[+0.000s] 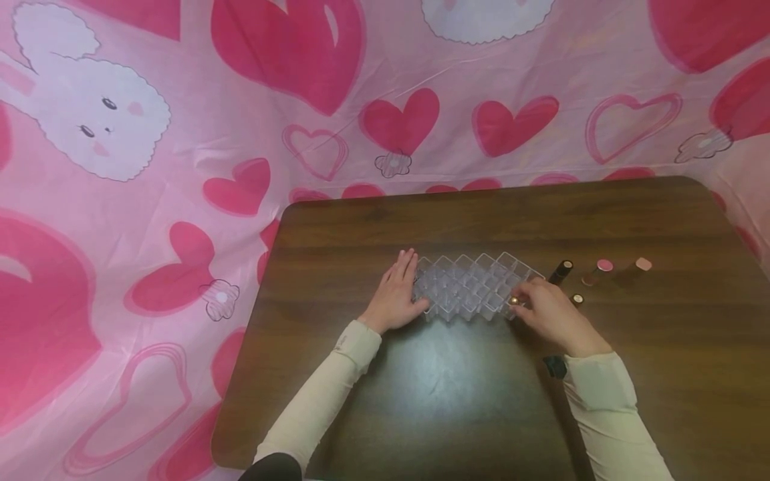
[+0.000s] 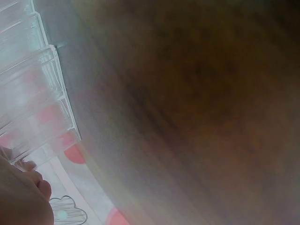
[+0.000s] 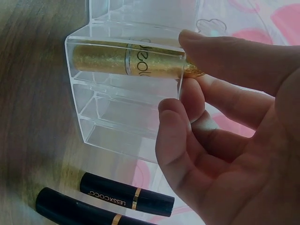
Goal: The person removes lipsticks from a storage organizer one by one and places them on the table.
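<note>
A clear acrylic lipstick organizer (image 1: 463, 284) with diamond-shaped compartments sits on the table. My left hand (image 1: 394, 294) lies against its left end, fingers extended along the side and thumb at the near corner. At the right end, my right hand (image 1: 553, 314) pinches the top of a gold glitter lipstick tube (image 3: 159, 61) between thumb and fingertips. In the right wrist view most of that tube is inside a corner compartment, seen through the clear wall. The left wrist view catches only part of the left hand (image 2: 23, 197) beside the organizer's walls.
Right of the organizer stand a taller black lipstick (image 1: 562, 270), a shorter black one (image 1: 577, 299), a pink-topped tube (image 1: 603, 267) and a peach-topped tube (image 1: 643, 265). The wooden table (image 1: 445, 401) meets a pink heart-print cloth (image 1: 337, 153) at its back and left.
</note>
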`<state>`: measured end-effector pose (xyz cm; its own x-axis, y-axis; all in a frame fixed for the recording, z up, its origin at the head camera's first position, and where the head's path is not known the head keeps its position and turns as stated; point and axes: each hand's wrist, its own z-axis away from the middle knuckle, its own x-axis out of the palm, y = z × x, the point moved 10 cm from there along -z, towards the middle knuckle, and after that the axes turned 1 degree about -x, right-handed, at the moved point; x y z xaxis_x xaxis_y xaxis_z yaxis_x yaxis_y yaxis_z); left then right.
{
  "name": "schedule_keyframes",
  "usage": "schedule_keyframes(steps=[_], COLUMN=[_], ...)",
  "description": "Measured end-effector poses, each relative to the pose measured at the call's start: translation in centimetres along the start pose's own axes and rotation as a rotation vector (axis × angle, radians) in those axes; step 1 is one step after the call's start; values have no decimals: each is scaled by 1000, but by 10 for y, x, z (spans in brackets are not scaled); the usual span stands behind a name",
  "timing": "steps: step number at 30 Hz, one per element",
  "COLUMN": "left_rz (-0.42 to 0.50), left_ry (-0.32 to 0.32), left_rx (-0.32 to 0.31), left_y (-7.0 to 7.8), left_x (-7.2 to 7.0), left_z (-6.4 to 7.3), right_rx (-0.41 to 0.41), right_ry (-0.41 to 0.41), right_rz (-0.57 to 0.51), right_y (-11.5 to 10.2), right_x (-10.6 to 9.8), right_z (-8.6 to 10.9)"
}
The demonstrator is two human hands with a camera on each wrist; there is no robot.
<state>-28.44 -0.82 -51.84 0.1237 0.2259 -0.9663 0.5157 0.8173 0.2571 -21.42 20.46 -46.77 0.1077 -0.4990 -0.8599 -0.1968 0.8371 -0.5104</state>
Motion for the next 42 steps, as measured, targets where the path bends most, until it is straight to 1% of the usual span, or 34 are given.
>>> schedule_keyframes(steps=[10,22,26,31,42], left_rz=[8,13,15,14,12], left_ry=[-6,-23,-22,-15,-8], left_rx=[-7,-8,-8,-7,-5], left_y=[1,2,1,0,0], left_x=[0,-1,-1,0,0], left_z=[0,0,0,1,1], right_rx=[-12,4,4,-18,-8], right_ry=[30,20,37,77,96], right_rz=[2,6,2,3,-5], right_y=[-1,0,0,-2,-2], right_x=[-2,-1,-2,-4,-7], right_z=[2,1,3,3,4])
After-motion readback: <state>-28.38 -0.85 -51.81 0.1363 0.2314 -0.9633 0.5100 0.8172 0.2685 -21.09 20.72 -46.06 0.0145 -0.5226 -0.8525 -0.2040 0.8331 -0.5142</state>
